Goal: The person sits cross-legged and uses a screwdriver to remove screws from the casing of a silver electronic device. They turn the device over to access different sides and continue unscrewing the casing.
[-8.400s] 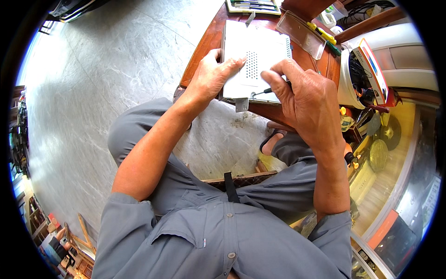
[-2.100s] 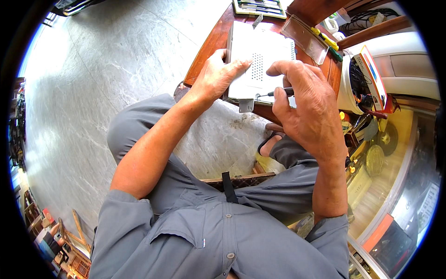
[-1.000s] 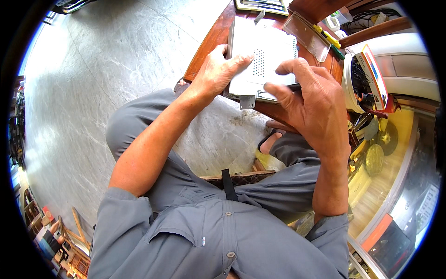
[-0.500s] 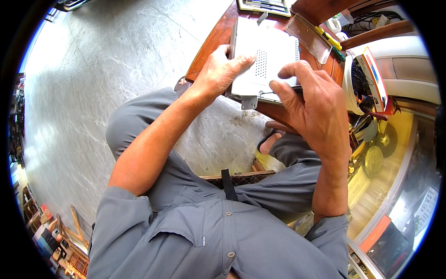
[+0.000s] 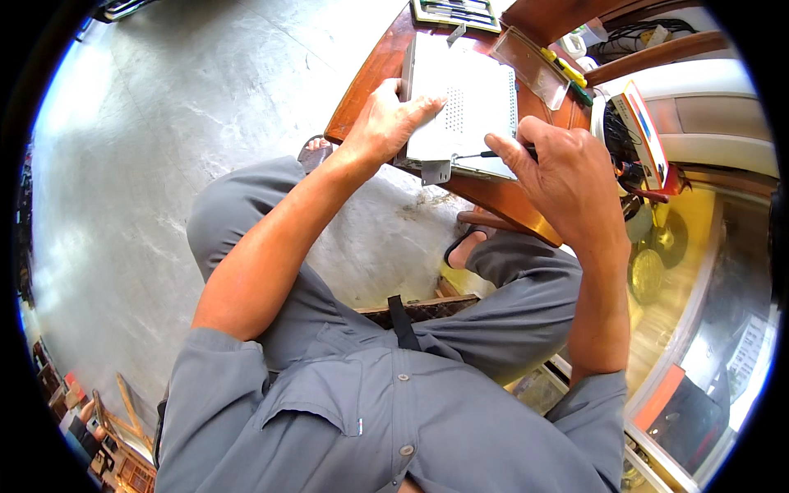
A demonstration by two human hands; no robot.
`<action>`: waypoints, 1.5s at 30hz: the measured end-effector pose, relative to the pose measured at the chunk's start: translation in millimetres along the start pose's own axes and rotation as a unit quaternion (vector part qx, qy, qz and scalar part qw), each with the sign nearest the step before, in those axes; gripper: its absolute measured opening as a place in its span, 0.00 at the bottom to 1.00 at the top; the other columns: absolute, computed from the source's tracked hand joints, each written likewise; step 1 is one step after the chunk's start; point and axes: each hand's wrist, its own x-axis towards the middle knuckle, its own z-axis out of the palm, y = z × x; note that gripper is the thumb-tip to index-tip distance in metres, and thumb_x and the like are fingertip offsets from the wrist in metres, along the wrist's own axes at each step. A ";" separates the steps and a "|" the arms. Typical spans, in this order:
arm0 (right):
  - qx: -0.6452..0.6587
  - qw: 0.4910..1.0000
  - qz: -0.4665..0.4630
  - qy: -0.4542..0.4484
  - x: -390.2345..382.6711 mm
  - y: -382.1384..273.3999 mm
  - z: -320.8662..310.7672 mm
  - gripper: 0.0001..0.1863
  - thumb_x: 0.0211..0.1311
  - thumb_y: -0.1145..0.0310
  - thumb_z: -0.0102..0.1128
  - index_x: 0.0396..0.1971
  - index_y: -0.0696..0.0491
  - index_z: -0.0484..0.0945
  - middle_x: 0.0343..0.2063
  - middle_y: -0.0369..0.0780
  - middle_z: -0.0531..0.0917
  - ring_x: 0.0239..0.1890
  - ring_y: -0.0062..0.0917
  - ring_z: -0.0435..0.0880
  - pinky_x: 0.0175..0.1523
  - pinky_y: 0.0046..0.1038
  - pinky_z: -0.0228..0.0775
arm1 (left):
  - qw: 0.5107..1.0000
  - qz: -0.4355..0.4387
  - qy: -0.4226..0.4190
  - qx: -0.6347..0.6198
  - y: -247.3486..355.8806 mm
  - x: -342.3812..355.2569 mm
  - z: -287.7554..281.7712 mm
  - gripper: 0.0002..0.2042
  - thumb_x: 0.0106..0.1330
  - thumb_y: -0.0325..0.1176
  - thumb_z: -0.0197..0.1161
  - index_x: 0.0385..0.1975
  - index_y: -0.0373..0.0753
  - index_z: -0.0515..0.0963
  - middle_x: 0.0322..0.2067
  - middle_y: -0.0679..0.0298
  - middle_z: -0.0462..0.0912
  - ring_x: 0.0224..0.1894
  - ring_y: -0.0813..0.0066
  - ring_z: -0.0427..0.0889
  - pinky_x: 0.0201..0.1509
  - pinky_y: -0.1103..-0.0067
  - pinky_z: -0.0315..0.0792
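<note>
A flat, light-coloured metal case (image 5: 481, 94) with rows of small vent holes lies on the reddish wooden table. My left hand (image 5: 385, 127) grips its left edge, thumb laid across the top. In my right hand (image 5: 571, 168) is a thin screwdriver (image 5: 470, 155), its dark handle mostly hidden by the fingers. The shaft points left, and its tip is at the case's near edge, beside a small metal bracket (image 5: 436, 172) that juts toward me. Whether the tip sits in a screw is too small to tell. A second bracket (image 5: 456, 34) sticks out at the far edge.
The wooden table (image 5: 362, 103) also holds a tool set in a case (image 5: 457, 13), a clear plastic tray (image 5: 534, 70), and yellow and green-handled tools (image 5: 567, 70). A tub of cables (image 5: 612, 135) stands at the right, near a glass cabinet (image 5: 723, 345). My legs are below.
My right hand has shifted slightly right and its fingers have drawn closer together around the screwdriver. More of the shaft shows now. The left hand keeps its hold on the case.
</note>
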 end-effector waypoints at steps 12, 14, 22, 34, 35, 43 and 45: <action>-0.007 0.987 -0.118 -0.105 8.6 -10.2 -20.6 0.11 0.68 0.71 0.64 0.35 0.58 0.69 0.26 0.56 0.82 0.37 0.54 0.84 0.40 0.50 0.70 | 0.999 0.033 -0.002 0.002 0.0 2.6 0.7 0.40 0.64 0.61 0.72 0.55 0.24 0.75 0.44 0.54 0.85 0.44 0.74 0.84 0.48 0.78 0.78; -0.020 0.985 -0.147 -0.092 9.4 -6.4 -18.1 0.12 0.69 0.69 0.63 0.35 0.58 0.69 0.25 0.56 0.82 0.36 0.55 0.84 0.39 0.51 0.71 | 0.999 0.036 -0.010 0.005 0.5 3.8 -0.1 0.40 0.63 0.62 0.72 0.55 0.24 0.75 0.44 0.53 0.85 0.44 0.74 0.84 0.47 0.77 0.78; -0.053 0.979 -0.062 -0.187 22.7 -6.7 -25.8 0.18 0.75 0.59 0.61 0.32 0.61 0.84 0.21 0.56 0.82 0.28 0.55 0.84 0.36 0.49 0.75 | 0.999 0.042 -0.002 0.006 5.1 0.0 1.8 0.44 0.61 0.65 0.71 0.56 0.23 0.74 0.45 0.49 0.84 0.43 0.70 0.85 0.43 0.75 0.79; -0.108 0.971 -0.180 -0.114 27.6 -1.6 -12.5 0.11 0.71 0.65 0.64 0.46 0.56 0.84 0.28 0.51 0.87 0.36 0.47 0.89 0.41 0.44 0.81 | 1.000 0.020 -0.011 0.008 4.7 0.3 1.7 0.44 0.62 0.65 0.71 0.56 0.22 0.74 0.43 0.50 0.85 0.41 0.71 0.85 0.43 0.75 0.79; -0.107 0.973 -0.156 -0.132 26.1 -7.3 -16.9 0.12 0.72 0.64 0.63 0.44 0.57 0.85 0.27 0.52 0.87 0.35 0.47 0.89 0.41 0.44 0.81 | 1.000 0.018 -0.005 0.006 1.0 3.4 1.2 0.43 0.62 0.64 0.71 0.55 0.22 0.75 0.43 0.51 0.85 0.41 0.71 0.85 0.43 0.75 0.79; -0.102 0.972 -0.022 -0.211 32.7 -25.7 -31.5 0.22 0.75 0.56 0.60 0.27 0.60 0.86 0.25 0.53 0.85 0.31 0.45 0.88 0.39 0.44 0.80 | 1.000 0.015 0.020 0.006 -11.8 12.4 1.6 0.39 0.63 0.62 0.72 0.53 0.23 0.77 0.41 0.54 0.85 0.41 0.73 0.84 0.44 0.76 0.77; -0.104 0.974 -0.062 -0.190 29.5 -19.7 -25.9 0.19 0.77 0.58 0.60 0.34 0.61 0.83 0.23 0.51 0.83 0.28 0.41 0.87 0.39 0.43 0.78 | 1.000 0.019 0.011 -0.001 -11.4 13.5 3.5 0.39 0.63 0.62 0.72 0.53 0.24 0.77 0.41 0.54 0.85 0.40 0.74 0.83 0.44 0.76 0.77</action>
